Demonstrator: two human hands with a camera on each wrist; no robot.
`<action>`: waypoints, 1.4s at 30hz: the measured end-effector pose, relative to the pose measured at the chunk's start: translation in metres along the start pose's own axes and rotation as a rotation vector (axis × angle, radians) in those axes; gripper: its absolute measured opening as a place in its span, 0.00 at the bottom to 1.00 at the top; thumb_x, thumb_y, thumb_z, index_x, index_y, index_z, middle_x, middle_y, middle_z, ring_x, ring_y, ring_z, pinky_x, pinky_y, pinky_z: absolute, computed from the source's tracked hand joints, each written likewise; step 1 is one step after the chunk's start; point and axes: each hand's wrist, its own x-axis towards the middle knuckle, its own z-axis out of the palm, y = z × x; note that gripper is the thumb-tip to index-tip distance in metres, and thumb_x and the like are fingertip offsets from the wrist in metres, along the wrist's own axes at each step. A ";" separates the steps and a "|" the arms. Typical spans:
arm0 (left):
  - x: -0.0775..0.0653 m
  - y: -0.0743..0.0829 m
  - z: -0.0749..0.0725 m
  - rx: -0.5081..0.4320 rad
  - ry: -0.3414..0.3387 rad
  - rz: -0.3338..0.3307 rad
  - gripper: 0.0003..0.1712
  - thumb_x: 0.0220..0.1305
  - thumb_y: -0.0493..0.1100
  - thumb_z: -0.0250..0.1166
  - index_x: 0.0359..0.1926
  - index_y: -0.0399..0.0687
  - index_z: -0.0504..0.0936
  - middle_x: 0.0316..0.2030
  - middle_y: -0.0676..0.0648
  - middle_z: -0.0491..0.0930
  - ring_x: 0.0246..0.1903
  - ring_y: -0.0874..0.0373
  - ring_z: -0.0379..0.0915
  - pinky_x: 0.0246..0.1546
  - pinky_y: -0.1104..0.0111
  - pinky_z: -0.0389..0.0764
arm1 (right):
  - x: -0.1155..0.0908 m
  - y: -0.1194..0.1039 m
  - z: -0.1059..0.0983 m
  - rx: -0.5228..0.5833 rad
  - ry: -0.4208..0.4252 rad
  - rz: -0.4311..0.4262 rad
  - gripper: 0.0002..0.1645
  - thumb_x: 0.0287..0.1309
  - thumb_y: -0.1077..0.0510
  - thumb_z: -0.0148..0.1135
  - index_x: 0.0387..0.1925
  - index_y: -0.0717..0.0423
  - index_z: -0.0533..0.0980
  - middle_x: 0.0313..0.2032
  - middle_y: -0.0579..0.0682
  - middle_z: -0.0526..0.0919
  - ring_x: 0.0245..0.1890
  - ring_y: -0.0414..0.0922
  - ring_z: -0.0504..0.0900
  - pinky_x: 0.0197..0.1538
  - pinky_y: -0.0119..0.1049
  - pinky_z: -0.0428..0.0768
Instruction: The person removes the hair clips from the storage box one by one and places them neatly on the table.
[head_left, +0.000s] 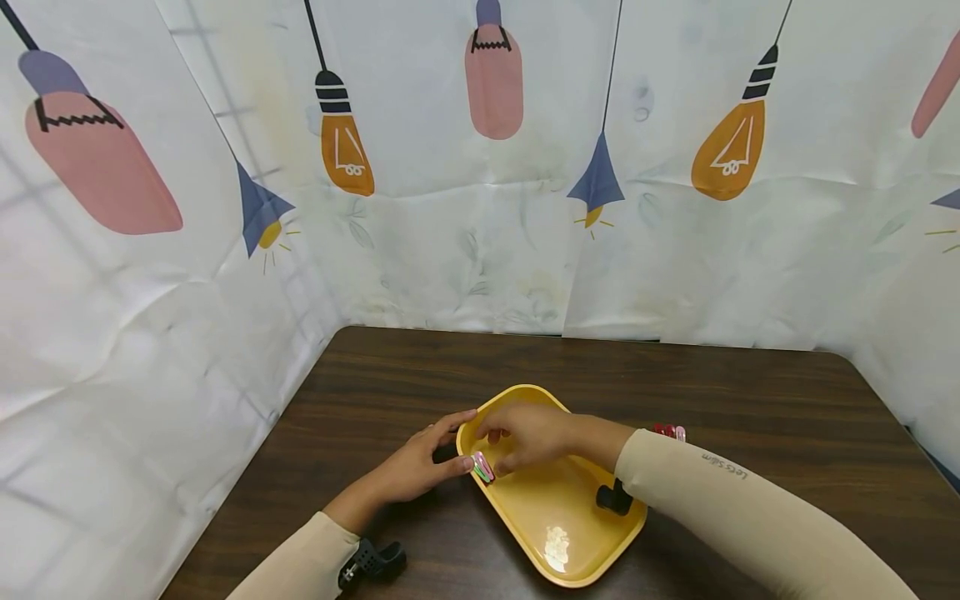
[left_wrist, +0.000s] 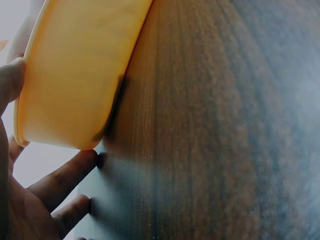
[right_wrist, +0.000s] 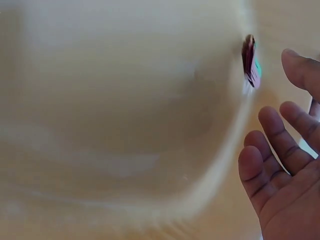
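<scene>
A yellow tray (head_left: 558,500) lies at a slant on the table. My left hand (head_left: 416,462) rests against its left end, thumb and index finger touching the rim and the other fingers spread outside. In the left wrist view, the tray's outer wall (left_wrist: 75,75) stands beside those fingers. Over the tray's left part hovers my right hand (head_left: 534,433), fingers loosely bent. The right wrist view shows nothing between its fingers (right_wrist: 272,122). A few hair clips, pink, green and dark red (head_left: 482,467), lie together inside the tray against the left wall, near both hands.
More red and pink hair clips (head_left: 669,432) lie on the dark wooden table (head_left: 420,358) beyond my right forearm, which partly hides them. A patterned white sheet (head_left: 450,250) hangs behind and beside the table. Black straps are on both wrists.
</scene>
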 end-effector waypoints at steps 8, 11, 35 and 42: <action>0.000 0.000 0.000 0.006 0.003 -0.007 0.40 0.72 0.58 0.64 0.79 0.74 0.57 0.73 0.52 0.66 0.67 0.49 0.70 0.65 0.36 0.61 | 0.006 0.001 0.009 -0.015 -0.007 -0.030 0.29 0.55 0.52 0.79 0.57 0.50 0.80 0.45 0.40 0.82 0.45 0.36 0.77 0.53 0.30 0.75; 0.000 0.000 0.000 0.008 0.006 -0.007 0.40 0.72 0.58 0.65 0.78 0.74 0.57 0.72 0.51 0.66 0.67 0.49 0.70 0.65 0.36 0.60 | 0.007 0.002 0.011 -0.013 -0.015 -0.040 0.28 0.55 0.52 0.78 0.57 0.50 0.80 0.46 0.40 0.82 0.45 0.36 0.78 0.54 0.30 0.75; 0.000 0.003 -0.001 0.010 0.005 -0.016 0.39 0.73 0.59 0.64 0.79 0.75 0.57 0.72 0.48 0.66 0.67 0.45 0.68 0.64 0.35 0.62 | 0.012 0.005 0.022 -0.096 0.016 0.004 0.28 0.52 0.43 0.80 0.55 0.40 0.82 0.43 0.33 0.78 0.47 0.35 0.72 0.53 0.30 0.73; -0.001 0.001 0.000 0.009 0.006 -0.009 0.39 0.73 0.58 0.64 0.79 0.74 0.57 0.72 0.48 0.66 0.67 0.45 0.69 0.64 0.35 0.62 | 0.011 0.004 0.021 -0.101 0.018 -0.011 0.27 0.52 0.45 0.80 0.54 0.42 0.82 0.44 0.34 0.78 0.48 0.36 0.72 0.55 0.30 0.73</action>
